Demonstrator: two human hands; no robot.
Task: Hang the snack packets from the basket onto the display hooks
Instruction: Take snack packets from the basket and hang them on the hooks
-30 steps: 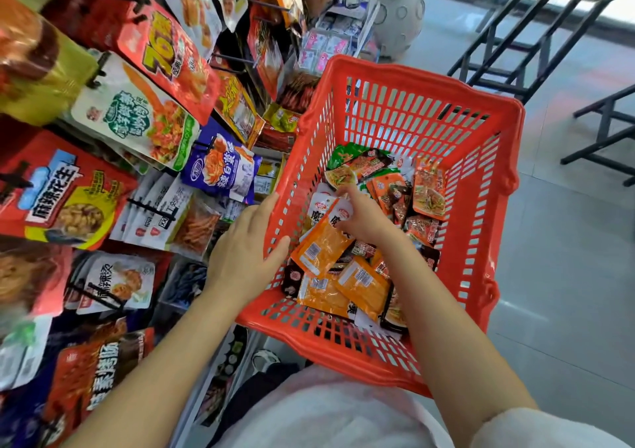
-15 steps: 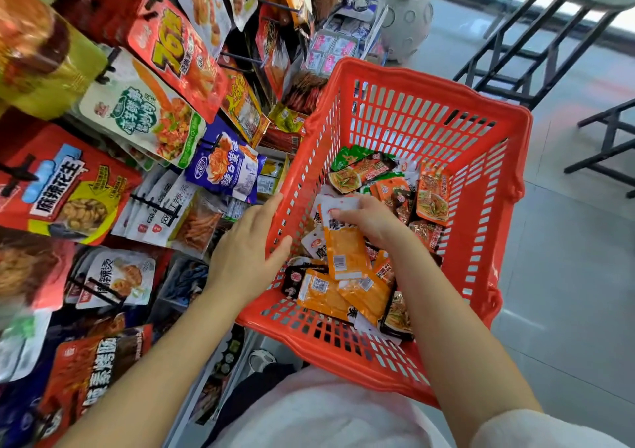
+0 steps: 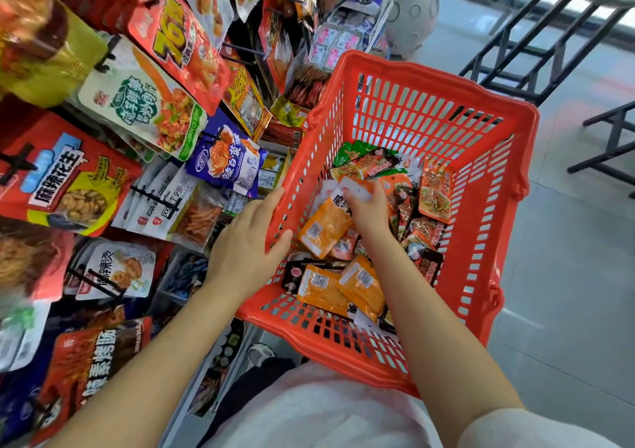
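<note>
A red plastic basket (image 3: 481,110) rests against my lap and holds several snack packets. My left hand (image 3: 245,241) grips the basket's left rim, thumb inside the wall. My right hand (image 3: 367,212) is inside the basket and pinches the white top edge of an orange packet (image 3: 323,229), which hangs below my fingers. Two more orange packets (image 3: 343,289) lie near the basket's front, and red and green packets (image 3: 434,189) are piled at the back. On the left, black display hooks (image 3: 161,200) carry rows of hanging packets.
The rack on the left is crowded with large hanging bags, such as a blue one (image 3: 226,162) and a red peanut bag (image 3: 65,179). A grey round vase (image 3: 412,11) stands behind the basket. Black metal stool legs (image 3: 536,48) stand on the grey floor at right.
My right hand picked an orange packet out of the pile and lifted it by its top edge, swinging it left. My left hand stayed on the basket rim.
</note>
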